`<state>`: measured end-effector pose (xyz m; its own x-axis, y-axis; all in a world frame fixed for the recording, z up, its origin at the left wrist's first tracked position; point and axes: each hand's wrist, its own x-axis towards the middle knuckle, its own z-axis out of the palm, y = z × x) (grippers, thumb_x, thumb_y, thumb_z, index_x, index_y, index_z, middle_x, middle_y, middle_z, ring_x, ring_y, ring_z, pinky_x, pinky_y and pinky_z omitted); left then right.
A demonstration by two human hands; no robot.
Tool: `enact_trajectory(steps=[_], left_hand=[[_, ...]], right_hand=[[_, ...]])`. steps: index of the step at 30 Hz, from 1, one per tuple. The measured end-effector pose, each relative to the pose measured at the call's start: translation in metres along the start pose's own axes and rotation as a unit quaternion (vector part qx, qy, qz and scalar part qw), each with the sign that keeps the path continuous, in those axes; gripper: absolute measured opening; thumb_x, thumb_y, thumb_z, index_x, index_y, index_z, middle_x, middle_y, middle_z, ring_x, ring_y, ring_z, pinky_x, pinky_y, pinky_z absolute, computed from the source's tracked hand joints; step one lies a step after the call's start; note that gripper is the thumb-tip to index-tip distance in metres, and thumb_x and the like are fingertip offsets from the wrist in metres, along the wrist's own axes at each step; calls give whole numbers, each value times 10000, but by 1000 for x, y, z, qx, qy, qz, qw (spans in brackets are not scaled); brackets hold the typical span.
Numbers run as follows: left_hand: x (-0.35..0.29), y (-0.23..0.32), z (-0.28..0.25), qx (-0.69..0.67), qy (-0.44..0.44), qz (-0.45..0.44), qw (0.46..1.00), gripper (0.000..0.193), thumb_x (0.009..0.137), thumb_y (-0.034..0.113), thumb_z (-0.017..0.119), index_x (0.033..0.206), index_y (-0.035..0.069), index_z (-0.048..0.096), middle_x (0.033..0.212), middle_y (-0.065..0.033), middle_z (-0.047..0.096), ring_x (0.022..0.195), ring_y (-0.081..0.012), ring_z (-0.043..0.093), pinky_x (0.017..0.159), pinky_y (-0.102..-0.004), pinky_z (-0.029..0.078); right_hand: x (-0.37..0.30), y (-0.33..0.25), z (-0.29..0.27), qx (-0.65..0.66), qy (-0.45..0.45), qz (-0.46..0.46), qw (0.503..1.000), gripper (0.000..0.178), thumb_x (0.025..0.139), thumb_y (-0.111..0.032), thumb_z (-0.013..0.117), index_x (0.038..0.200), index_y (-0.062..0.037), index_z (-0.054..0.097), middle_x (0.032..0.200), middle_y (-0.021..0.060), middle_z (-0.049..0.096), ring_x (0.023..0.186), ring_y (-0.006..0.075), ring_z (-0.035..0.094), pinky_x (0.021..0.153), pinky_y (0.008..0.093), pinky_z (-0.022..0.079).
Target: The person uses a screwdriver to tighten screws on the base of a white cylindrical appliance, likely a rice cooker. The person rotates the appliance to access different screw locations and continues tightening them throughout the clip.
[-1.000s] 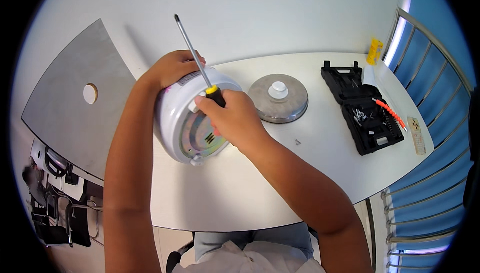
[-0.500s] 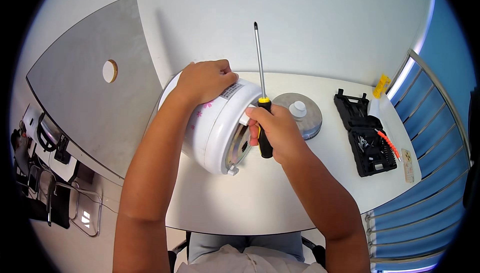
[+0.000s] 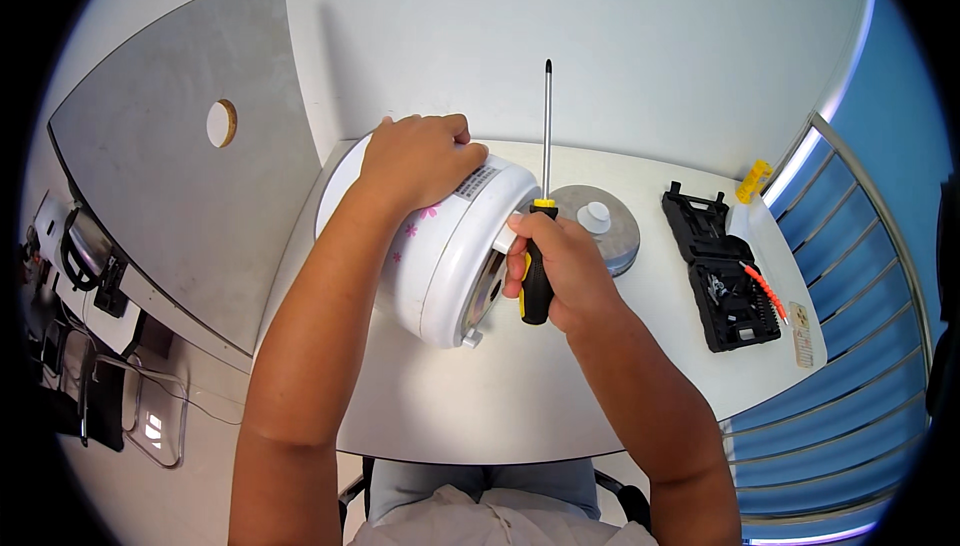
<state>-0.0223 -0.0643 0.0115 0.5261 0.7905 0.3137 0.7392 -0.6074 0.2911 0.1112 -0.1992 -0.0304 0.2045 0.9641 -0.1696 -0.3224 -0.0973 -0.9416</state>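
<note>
A white rice cooker (image 3: 420, 276) with pink flowers lies tipped on its side on the table, its round metal base turned to the right. My left hand (image 3: 422, 158) rests over its upper side near a printed label, fingers bent, holding it steady. My right hand (image 3: 572, 264) is wrapped round the black and yellow handle of a screwdriver (image 3: 537, 296), whose long shaft points up, away from the cooker. Thumb and fingertips of that hand touch a white foot (image 3: 506, 238) on the base's rim. Another foot (image 3: 472, 340) sticks out at the lower edge.
Behind my right hand lies a glass lid (image 3: 612, 241) with a white knob. Farther right are an open black tool case (image 3: 740, 321), an orange flexible shaft (image 3: 767, 294), a small card-like strip (image 3: 802, 334) and a yellow object (image 3: 754, 181). A grey panel (image 3: 170, 166) stands left; metal railing (image 3: 872, 201) runs right.
The screwdriver's shaft has swung from leaning left to nearly upright, its tip shifting right. Both hands and the cooker sit slightly farther right in view; the grips look the same.
</note>
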Motion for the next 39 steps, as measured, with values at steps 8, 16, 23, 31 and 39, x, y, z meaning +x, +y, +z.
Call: enact_trajectory(steps=[8, 16, 23, 31, 39], left_hand=[[-7, 1, -9, -48, 2, 11, 999, 375, 838, 404, 536, 1017, 111, 687, 953, -124, 699, 917, -289, 632, 901, -376, 433], [5, -14, 1, -126, -47, -2, 991, 386, 853, 330, 571, 1090, 38, 662, 1171, -123, 667, 1099, -264, 608, 959, -332, 439], [-36, 14, -31, -175, 56, 193, 964, 490, 811, 446, 676, 1128, 73, 663, 1296, -112, 605, 1340, -335, 433, 1155, -553, 167], [-86, 9, -4, 14, -6, 174, 985, 792, 682, 219, 757, 1416, 182, 461, 1518, -91, 368, 1440, -377, 241, 1130, -628, 121], [-72, -1, -11, -138, 46, 170, 975, 635, 698, 94, 714, 1314, 160, 575, 1452, -93, 466, 1416, -362, 304, 1144, -545, 188]], right_hand=[[-8, 9, -13, -21, -61, 1, 998, 207, 904, -220, 556, 968, -24, 547, 749, 87, 578, 671, 200, 582, 660, 330, 487], [-51, 28, -101, -178, -31, -101, 978, 500, 847, -43, 532, 1340, -8, 463, 1032, 80, 606, 930, 157, 579, 881, 310, 451], [-26, 31, -154, -69, -16, -154, 986, 529, 949, -154, 500, 1443, -38, 353, 858, 49, 596, 717, 118, 567, 684, 273, 476], [-26, 61, -148, -55, 36, -125, 990, 377, 868, -48, 501, 1242, -12, 471, 800, 50, 562, 637, 103, 522, 610, 233, 437], [-21, 69, -143, -96, 19, -155, 983, 435, 883, -19, 527, 1310, 6, 451, 906, 57, 572, 690, 104, 555, 646, 243, 476]])
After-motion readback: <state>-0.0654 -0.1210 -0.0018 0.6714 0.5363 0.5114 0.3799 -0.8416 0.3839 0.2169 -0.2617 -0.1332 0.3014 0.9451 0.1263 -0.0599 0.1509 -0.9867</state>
